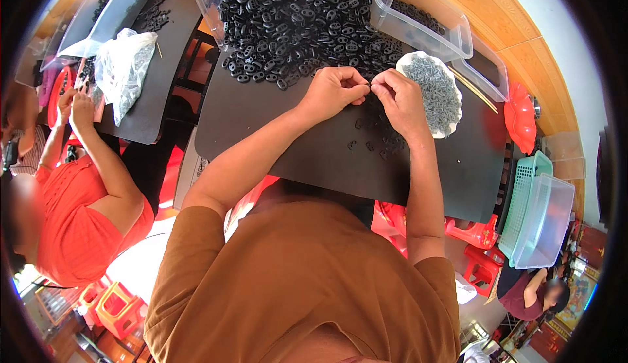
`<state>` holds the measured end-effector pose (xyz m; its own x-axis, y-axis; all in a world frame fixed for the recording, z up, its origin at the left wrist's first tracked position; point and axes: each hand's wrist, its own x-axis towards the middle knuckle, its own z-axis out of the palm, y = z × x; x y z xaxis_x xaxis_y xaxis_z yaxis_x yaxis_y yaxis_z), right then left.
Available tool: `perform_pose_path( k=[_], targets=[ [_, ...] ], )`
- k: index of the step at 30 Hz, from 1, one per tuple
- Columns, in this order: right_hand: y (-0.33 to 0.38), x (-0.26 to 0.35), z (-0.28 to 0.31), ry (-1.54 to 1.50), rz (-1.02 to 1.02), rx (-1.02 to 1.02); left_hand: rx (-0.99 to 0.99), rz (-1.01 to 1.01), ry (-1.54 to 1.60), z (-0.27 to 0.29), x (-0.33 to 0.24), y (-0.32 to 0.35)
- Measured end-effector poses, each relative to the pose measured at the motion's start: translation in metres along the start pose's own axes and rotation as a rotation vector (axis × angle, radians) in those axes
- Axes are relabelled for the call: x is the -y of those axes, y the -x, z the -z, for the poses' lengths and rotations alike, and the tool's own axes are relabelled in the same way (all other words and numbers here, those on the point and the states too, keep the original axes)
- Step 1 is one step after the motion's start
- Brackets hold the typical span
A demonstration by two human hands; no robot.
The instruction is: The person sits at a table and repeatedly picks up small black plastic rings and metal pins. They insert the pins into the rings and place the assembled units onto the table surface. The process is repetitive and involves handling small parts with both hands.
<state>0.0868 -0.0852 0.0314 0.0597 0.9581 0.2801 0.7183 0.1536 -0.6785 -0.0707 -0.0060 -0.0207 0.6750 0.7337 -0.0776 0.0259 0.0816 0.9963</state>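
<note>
My left hand (335, 93) and my right hand (400, 100) meet fingertip to fingertip over the dark table (261, 118). Each is closed in a pinch; whatever lies between the fingertips is too small to make out. Beyond them spreads a large heap of black oval pieces with two holes (301, 16). A pale scalloped bowl (457, 116) full of small grey translucent pieces (432, 91) stands just right of my right hand. Some small dark bits (386, 142) lie scattered on the table below my right hand.
Clear plastic bins (451, 46) stand at the back right, near chopsticks (474, 87) and a red dish (519, 118). Farther right are a green basket (520, 199) and a clear tub (546, 222). At left, a person in red (91, 212) works at another table with a plastic bag (124, 69).
</note>
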Motion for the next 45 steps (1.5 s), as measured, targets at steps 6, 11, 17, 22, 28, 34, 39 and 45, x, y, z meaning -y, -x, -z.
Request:
perform_pose_path(
  k=[6, 11, 17, 22, 28, 34, 39, 45],
  targets=[
    [0.002, -0.012, -0.003, -0.227, -0.169, 0.004, -0.002, -0.018, 0.099, 0.0, 0.0, -0.001],
    [0.001, -0.013, -0.007, -0.516, -0.219, -0.018, -0.034, -0.071, 0.274, -0.003, 0.002, -0.003],
    [0.002, -0.022, -0.011, -0.571, -0.264, -0.035, -0.17, -0.513, -0.514, 0.022, -0.019, -0.013],
    [0.004, -0.009, -0.015, -0.439, -0.244, 0.029, -0.244, -0.607, -0.979, 0.035, -0.031, -0.04],
    [0.007, -0.013, -0.018, -0.521, -0.263, 0.052, -0.182, -0.566, -1.057, 0.032, -0.029, -0.054],
    [0.007, -0.013, -0.02, -0.568, -0.24, 0.047, -0.155, -0.689, -0.939, 0.041, -0.023, -0.049],
    [0.009, -0.012, -0.023, -0.581, -0.261, 0.04, -0.174, -0.562, -0.648, 0.042, -0.038, -0.029],
    [0.009, -0.013, -0.032, -0.535, -0.221, 0.056, -0.048, -0.386, -0.48, 0.051, -0.031, -0.034]
  ],
)
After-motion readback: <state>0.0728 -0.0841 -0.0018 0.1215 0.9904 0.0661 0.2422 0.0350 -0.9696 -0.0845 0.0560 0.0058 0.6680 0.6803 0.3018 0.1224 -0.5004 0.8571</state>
